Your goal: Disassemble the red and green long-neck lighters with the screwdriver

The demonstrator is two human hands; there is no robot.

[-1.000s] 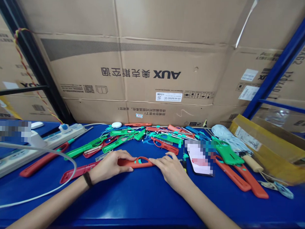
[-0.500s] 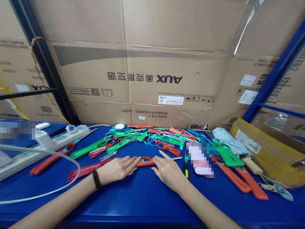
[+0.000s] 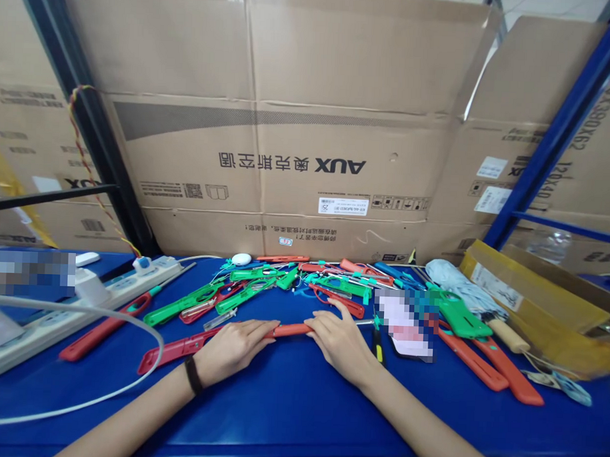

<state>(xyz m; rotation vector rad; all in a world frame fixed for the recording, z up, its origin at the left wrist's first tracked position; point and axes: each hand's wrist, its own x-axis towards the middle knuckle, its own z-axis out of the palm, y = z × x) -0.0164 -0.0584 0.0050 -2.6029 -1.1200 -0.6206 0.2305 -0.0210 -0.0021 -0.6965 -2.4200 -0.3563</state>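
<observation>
Between my two hands an orange long-nosed lighter lies level, its narrow edge turned toward me. My left hand grips its left end, fingers pressed together, with a black band on the wrist. Around the right part is my right hand, forefinger raised, and a metal tube pokes out beyond it. The palms hide both ends of the body. Just behind my left hand, a red lighter shell half rests on the blue table. A screwdriver with a black and yellow handle lies right of my right hand.
Green and red lighter shells are heaped at the back. A power strip and white cable occupy the left. Rightward are a phone, orange lighters, an umbrella and a taped carton.
The orange lighter has been turned: its finger loop showed before, and now its plain narrow edge does. Both hands still hold it. The camera view has tilted up slightly.
</observation>
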